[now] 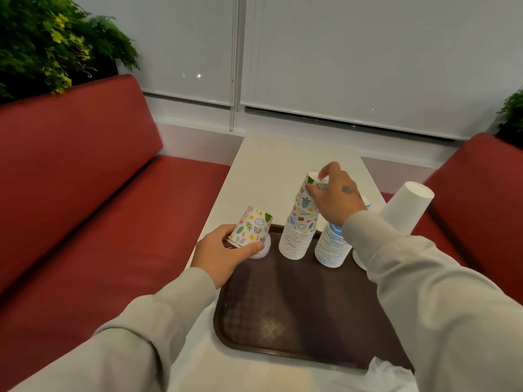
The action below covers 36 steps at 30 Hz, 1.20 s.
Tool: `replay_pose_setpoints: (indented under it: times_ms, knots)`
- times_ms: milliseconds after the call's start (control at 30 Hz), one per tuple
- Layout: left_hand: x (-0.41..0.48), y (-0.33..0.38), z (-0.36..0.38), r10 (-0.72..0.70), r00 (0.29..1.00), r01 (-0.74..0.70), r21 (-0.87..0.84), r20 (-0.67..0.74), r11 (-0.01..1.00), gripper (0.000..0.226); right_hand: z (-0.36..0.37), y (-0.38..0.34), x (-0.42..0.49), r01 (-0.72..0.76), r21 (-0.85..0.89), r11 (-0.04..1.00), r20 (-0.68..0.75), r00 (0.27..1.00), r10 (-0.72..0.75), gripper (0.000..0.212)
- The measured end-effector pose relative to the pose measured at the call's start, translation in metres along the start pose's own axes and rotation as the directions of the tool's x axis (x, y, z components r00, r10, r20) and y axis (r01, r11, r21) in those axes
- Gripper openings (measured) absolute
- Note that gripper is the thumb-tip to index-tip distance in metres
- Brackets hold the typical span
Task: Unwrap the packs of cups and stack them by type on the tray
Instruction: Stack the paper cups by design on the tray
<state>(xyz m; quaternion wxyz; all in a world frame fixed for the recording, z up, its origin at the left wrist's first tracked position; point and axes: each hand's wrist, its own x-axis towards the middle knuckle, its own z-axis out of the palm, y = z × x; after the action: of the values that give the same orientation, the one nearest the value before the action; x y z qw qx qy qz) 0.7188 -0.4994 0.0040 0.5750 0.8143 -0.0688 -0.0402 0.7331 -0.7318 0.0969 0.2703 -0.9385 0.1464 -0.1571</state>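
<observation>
Evidently most was done: a patterned cup stack [297, 239] and a blue-striped stack [332, 250] stood inverted on the brown tray [297, 306], with white cups [407, 205] leaning at its right and a crumpled wrapper [387, 374] nearby. The right hand [336, 193] gripped the patterned stack's top cup. The left hand [223, 256] held a loose patterned cup [252, 226] just left of it, not yet added.

No text, number or brand can be read anywhere; the patterned cups [298, 233] on the tray [283, 312] carry only coloured doodles.
</observation>
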Motion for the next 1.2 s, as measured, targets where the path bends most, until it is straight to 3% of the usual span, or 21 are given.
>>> replay_pose_setpoints:
  times_ms: [233,467,567,700,933,1200]
  knots:
    - [0.003,-0.005,0.003,-0.005,1.0,0.005,-0.001,-0.004,1.0,0.066,0.027,0.016,-0.01,0.038,-0.18,0.983,0.14,0.99,-0.013,0.03]
    - [0.001,0.002,0.007,0.008,1.0,-0.008,0.004,-0.006,1.0,0.064,0.019,0.005,-0.013,0.087,-0.228,0.97,0.05,0.996,-0.078,0.033]
    - [-0.003,0.008,0.007,0.018,1.0,-0.018,-0.005,-0.002,1.0,0.063,0.015,-0.003,-0.021,0.166,-0.147,0.975,0.011,0.986,-0.166,0.032]
    - [-0.008,0.016,0.005,0.036,0.999,-0.036,-0.015,-0.004,0.999,0.063,0.014,-0.015,-0.03,0.201,-0.01,0.98,0.117,0.973,-0.198,0.032]
    - [-0.017,0.025,-0.002,0.061,0.998,-0.061,-0.009,-0.008,0.998,0.062,0.015,-0.029,-0.049,0.01,0.176,0.984,0.371,0.925,-0.076,0.049]
    - [-0.027,0.034,-0.007,0.093,0.996,-0.093,-0.017,-0.011,0.995,0.059,0.019,-0.038,-0.064,-0.116,0.406,0.907,0.383,0.922,-0.053,0.06]
